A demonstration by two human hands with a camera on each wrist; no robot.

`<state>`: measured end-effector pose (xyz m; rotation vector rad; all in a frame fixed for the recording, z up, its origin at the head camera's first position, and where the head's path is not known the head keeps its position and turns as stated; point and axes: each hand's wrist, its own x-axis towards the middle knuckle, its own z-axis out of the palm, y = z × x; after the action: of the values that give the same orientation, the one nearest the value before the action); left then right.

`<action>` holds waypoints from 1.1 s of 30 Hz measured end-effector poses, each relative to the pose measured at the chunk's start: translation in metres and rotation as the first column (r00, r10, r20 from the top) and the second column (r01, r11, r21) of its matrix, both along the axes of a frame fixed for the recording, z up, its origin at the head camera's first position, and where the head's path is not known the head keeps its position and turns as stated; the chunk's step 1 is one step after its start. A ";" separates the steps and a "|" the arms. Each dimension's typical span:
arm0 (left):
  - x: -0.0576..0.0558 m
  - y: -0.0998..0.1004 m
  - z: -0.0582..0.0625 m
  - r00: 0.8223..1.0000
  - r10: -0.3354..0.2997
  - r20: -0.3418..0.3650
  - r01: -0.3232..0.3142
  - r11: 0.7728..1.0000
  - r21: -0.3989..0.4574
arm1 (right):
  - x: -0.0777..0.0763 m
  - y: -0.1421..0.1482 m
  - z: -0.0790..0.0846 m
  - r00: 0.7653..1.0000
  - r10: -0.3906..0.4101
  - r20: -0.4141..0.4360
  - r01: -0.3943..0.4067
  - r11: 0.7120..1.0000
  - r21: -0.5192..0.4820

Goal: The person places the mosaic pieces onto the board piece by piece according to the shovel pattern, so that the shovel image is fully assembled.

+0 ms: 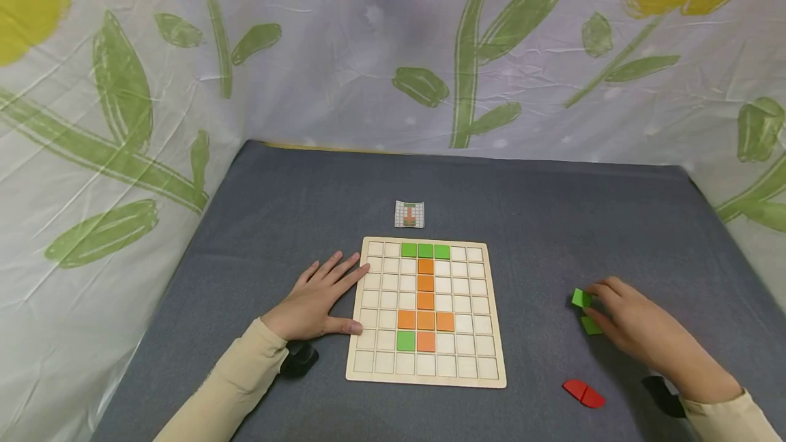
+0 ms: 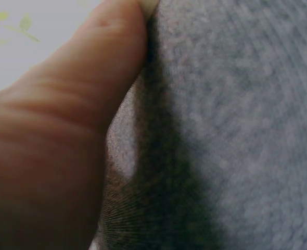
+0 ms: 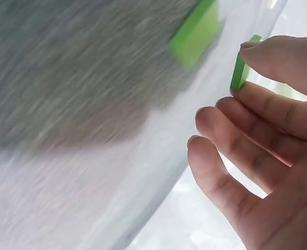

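Observation:
My right hand [image 1: 635, 326] pinches a green square tile [image 3: 240, 73] between thumb and index finger, to the right of the board. A second green tile [image 1: 591, 325] lies on the cloth below that hand. My left hand [image 1: 313, 302] rests spread at the left edge of a wooden grid board [image 1: 473, 382], its thumb and a fingertip touching the rim. On the board, three green tiles [image 1: 426, 251] line the top row. Orange tiles [image 1: 426, 284] run down the middle column and widen to three. Below them, a green tile [image 1: 405, 341] sits left of an orange one [image 1: 426, 342].
A small pattern card [image 1: 409, 214] lies behind the board. Two red rounded pieces [image 1: 584, 393] lie at the front right. Grey cloth [image 1: 295, 189] covers the table, with a flower-printed curtain [image 1: 344, 53] around it.

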<state>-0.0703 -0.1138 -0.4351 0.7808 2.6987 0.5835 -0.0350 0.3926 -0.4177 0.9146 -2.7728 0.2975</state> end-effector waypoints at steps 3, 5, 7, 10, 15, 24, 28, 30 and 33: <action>0.000 0.000 0.000 1.000 0.001 0.003 -0.001 1.000 -0.007 | -0.002 -0.014 0.004 1.000 0.020 0.000 -0.020 1.000 -0.002; 0.000 0.000 0.000 1.000 0.001 0.006 -0.001 1.000 -0.010 | -0.003 -0.024 0.007 1.000 0.028 0.001 -0.028 1.000 0.006; 0.000 0.000 0.000 1.000 0.002 0.010 -0.002 1.000 -0.012 | -0.004 -0.033 0.010 0.999 0.037 -0.002 -0.037 0.999 0.012; 0.000 0.000 0.000 1.000 0.003 0.010 -0.003 1.000 -0.011 | -0.006 -0.047 0.014 0.998 0.067 -0.008 -0.067 0.998 0.005; -0.001 0.001 0.000 1.000 0.001 0.001 -0.001 1.000 -0.015 | -0.007 -0.071 0.018 0.988 0.152 -0.038 -0.153 0.987 -0.039; -0.001 0.001 0.001 1.000 -0.005 -0.003 0.005 1.000 -0.024 | -0.001 -0.110 0.019 0.975 0.223 -0.021 -0.223 0.975 -0.017; 0.000 0.001 0.002 1.000 0.001 0.004 -0.001 1.000 -0.022 | 0.003 -0.124 0.016 0.970 0.243 0.017 -0.243 0.970 0.010; 0.001 0.001 0.002 1.000 0.004 0.006 -0.003 1.000 -0.021 | 0.005 -0.131 0.014 0.965 0.260 0.033 -0.260 0.965 0.016; 0.001 0.001 0.002 1.000 0.004 0.003 -0.004 1.000 -0.021 | 0.007 -0.140 0.013 0.955 0.294 0.034 -0.294 0.956 0.006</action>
<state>-0.0692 -0.1125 -0.4331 0.7687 2.6995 0.5565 -0.0283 0.2522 -0.4047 1.3393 -2.6636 0.3464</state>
